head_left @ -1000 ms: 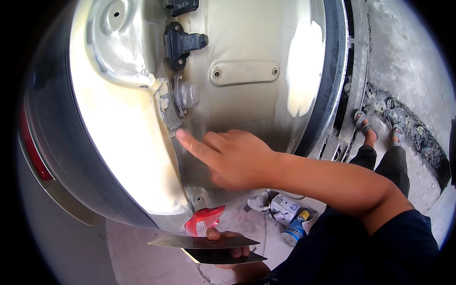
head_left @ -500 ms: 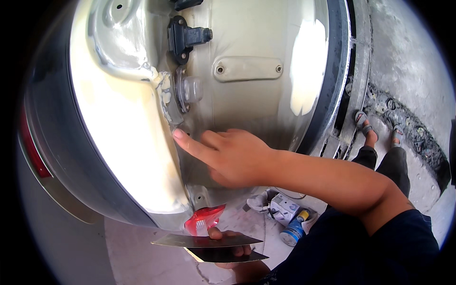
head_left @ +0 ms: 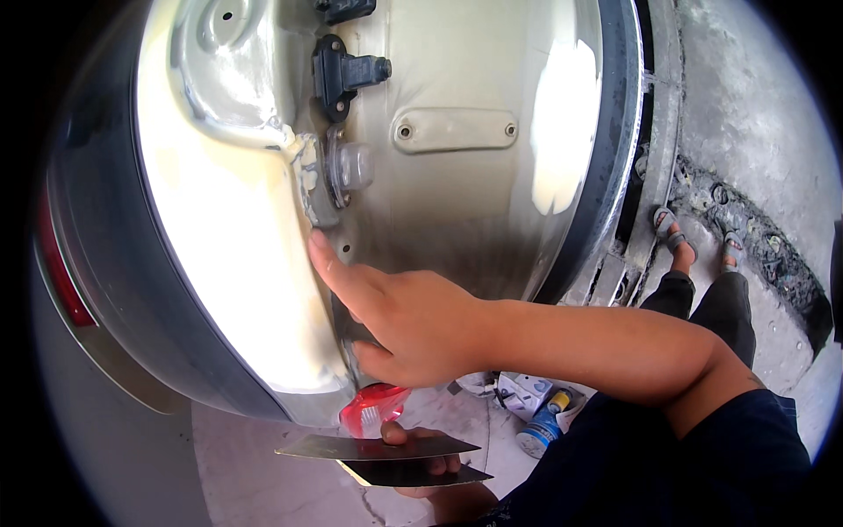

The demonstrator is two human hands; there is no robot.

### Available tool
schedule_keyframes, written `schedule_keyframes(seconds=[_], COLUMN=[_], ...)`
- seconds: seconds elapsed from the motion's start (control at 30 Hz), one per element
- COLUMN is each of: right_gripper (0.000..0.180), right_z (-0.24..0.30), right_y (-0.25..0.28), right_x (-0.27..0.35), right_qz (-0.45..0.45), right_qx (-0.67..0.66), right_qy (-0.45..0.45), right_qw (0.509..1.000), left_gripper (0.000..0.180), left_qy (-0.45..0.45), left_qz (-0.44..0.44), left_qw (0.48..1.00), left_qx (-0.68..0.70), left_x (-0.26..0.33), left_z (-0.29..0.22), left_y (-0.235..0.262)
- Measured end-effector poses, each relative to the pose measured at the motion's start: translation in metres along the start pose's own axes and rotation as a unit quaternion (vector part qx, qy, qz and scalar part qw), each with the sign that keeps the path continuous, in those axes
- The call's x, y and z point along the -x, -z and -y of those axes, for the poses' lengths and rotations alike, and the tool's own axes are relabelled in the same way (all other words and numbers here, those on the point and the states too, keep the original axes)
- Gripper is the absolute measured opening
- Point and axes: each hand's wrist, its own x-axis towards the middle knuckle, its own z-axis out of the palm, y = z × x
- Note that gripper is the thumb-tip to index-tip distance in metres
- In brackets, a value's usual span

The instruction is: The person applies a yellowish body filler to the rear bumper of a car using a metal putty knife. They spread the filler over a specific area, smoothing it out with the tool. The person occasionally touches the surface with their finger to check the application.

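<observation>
My right hand [head_left: 421, 325] is open, its index finger stretched out and its thumb apart. That fingertip meets the inner edge of a curved car body panel [head_left: 228, 263] coated with cream filler. Just above the fingertip, rough filler patches [head_left: 307, 167] lie along the seam beside a clear lamp cover [head_left: 354, 165]. Below, my left hand [head_left: 424, 431] is closed around two thin, flat metal putty spreaders, an upper spreader [head_left: 316, 446] and a lower spreader [head_left: 391, 475] with a pale edge. A red tail light [head_left: 364, 408] sits just past them, partly behind my right hand.
A black fitting [head_left: 332, 79] is bolted above the lamp cover. Another filler patch [head_left: 562, 132] marks the far side of the metal. On the floor stand a blue can [head_left: 537, 435] and a white box [head_left: 524, 393]. Feet in grey sandals [head_left: 672, 230] are near a floor channel [head_left: 645, 176].
My right hand has moved down slightly, its index finger tilting more upward and its thumb now spread apart. The left hand with the spreaders has barely moved.
</observation>
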Motion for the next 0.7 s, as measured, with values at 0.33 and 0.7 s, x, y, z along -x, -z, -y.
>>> schedule_keyframes(seconds=[0.33, 0.7], right_gripper=[0.085, 0.085], right_z=[0.003, -0.005], right_y=[-0.001, 0.000], right_x=[-0.005, 0.001], right_qz=[-0.096, -0.091], right_qx=[0.050, 0.144], right_qy=[0.049, 0.047], right_qw=[0.993, 0.984], left_gripper=[0.040, 0.040], left_qy=[-0.001, -0.010], left_qz=[-0.007, -0.016], left_qw=[1.000, 1.000], left_qx=[-0.006, -0.011], left_x=[0.007, 0.014], left_z=[0.000, 0.000], left_y=[-0.002, -0.001])
